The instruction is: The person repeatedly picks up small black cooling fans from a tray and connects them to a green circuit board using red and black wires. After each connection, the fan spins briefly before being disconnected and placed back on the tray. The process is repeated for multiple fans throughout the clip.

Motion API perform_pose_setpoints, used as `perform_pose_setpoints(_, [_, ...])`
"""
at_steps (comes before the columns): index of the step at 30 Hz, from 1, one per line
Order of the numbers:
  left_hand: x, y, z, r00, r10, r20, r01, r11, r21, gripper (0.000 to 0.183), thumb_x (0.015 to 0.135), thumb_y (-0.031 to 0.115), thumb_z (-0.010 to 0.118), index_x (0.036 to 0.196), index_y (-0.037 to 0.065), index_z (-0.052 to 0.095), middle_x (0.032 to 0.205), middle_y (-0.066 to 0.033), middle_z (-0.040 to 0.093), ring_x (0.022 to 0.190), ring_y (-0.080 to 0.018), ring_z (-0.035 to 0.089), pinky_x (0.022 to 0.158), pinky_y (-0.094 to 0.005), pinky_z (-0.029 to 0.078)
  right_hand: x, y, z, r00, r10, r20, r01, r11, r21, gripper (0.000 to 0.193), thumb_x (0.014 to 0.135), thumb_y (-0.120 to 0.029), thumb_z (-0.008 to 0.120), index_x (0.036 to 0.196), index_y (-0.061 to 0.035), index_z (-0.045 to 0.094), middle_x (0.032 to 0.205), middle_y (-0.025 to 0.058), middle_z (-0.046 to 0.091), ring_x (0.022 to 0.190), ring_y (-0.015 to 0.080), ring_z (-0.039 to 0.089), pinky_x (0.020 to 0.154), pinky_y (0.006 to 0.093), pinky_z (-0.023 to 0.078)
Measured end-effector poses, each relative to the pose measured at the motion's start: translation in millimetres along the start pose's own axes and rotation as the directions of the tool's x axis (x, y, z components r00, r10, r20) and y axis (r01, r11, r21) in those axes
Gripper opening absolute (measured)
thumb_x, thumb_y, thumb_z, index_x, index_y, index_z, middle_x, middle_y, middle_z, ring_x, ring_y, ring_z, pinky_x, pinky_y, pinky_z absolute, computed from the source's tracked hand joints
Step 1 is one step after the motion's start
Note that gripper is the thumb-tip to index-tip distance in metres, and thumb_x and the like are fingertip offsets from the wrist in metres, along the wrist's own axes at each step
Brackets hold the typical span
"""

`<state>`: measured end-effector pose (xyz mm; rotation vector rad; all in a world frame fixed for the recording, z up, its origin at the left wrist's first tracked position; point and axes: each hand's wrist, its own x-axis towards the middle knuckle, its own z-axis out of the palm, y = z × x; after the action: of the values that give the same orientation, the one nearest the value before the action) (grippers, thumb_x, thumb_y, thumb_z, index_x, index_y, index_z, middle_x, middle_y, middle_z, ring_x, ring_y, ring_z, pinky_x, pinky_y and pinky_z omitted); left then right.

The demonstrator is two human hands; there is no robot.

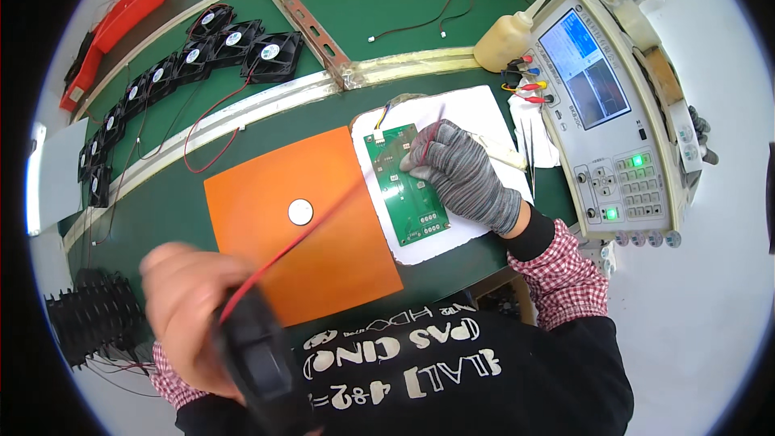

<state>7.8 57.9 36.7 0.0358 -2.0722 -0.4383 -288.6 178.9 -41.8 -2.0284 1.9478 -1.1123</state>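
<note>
My left hand, bare and blurred by motion, grips a black cooling fan close to my body at the lower left. From the fan a red wire lead stretches up and right to my right hand, in a grey striped glove with fingertips bare. That hand is closed in a pinch on the lead, over the upper right of a green circuit board. Thumb and fingers hide the lead's tip. The board lies on a white pad, with a small wired connector at its top left corner.
An orange mat bears a round white disc. Several black fans line the back left; stacked fans stand lower left. A metal bar crosses the bench. At right are a test instrument, clip leads, tweezers and a squeeze bottle.
</note>
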Motion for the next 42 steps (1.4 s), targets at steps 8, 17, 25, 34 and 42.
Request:
perform_pose_setpoints(8, [89, -86, 79, 0.983, 0.117, 0.142, -0.149, 0.959, 0.240, 0.081, 0.070, 0.012, 0.078, 0.143, 0.006, 0.043, 0.146, -0.0166, 0.043, 0.135, -0.0342, 0.042, 0.111, -0.0455, 0.034, -8, 1, -3, 0.990, 0.030, -0.135, -0.004, 0.981, 0.193, 0.010, 0.085, -0.005, 0.066, 0.096, -0.0061, 0.065, 0.092, 0.0102, 0.066, 0.087, 0.0239, 0.065, 0.078, 0.0351, 0.053])
perform_pose_setpoints(17, [86, -191, 99, 0.936, -0.131, 0.328, -0.023, 0.904, 0.426, 0.069, 0.059, 0.007, 0.074, 0.121, -0.002, 0.046, 0.110, -0.0174, 0.050, 0.108, -0.0366, 0.050, 0.104, -0.0433, 0.039, -4, -10, -9, 0.942, 0.330, -0.060, -0.245, 0.801, 0.547, 0.046, 0.077, -0.018, 0.083, 0.116, -0.0055, 0.062, 0.094, 0.0012, 0.063, 0.084, 0.0079, 0.057, 0.077, 0.0250, 0.050])
perform_pose_setpoints(25, [65, -1, 28, 0.996, -0.091, -0.024, 0.085, 0.979, -0.185, 0.060, 0.077, 0.029, 0.079, 0.119, -0.002, 0.049, 0.126, -0.0250, 0.050, 0.107, -0.0400, 0.061, 0.095, -0.0471, 0.050, 3, -67, -3, 0.849, -0.322, 0.420, -0.085, 0.700, 0.709, 0.031, 0.081, -0.019, 0.078, 0.107, -0.0056, 0.069, 0.101, 0.0038, 0.069, 0.091, 0.0133, 0.064, 0.079, 0.0289, 0.052])
perform_pose_setpoints(34, [22, -126, -24, 0.770, -0.551, -0.321, 0.562, 0.825, -0.068, 0.026, 0.102, 0.029, 0.053, 0.108, 0.004, 0.056, 0.084, -0.0005, 0.056, 0.074, -0.0070, 0.055, 0.066, -0.0203, 0.044, -15, -51, -36, 0.899, 0.007, 0.437, -0.308, 0.720, 0.621, 0.014, 0.084, -0.016, 0.073, 0.091, -0.0048, 0.072, 0.087, 0.0029, 0.068, 0.085, 0.0132, 0.064, 0.078, 0.0282, 0.051])
perform_pose_setpoints(42, [-30, -73, 44, 0.797, -0.454, 0.398, 0.468, 0.881, 0.067, 0.041, 0.082, 0.013, 0.070, 0.118, 0.003, 0.054, 0.121, -0.0170, 0.048, 0.109, -0.0345, 0.050, 0.093, -0.0376, 0.041, 1, -18, -10, 0.923, 0.375, 0.090, -0.376, 0.824, 0.424, 0.024, 0.085, -0.005, 0.067, 0.108, -0.0014, 0.068, 0.089, 0.0059, 0.068, 0.086, 0.0150, 0.066, 0.083, 0.0293, 0.053])
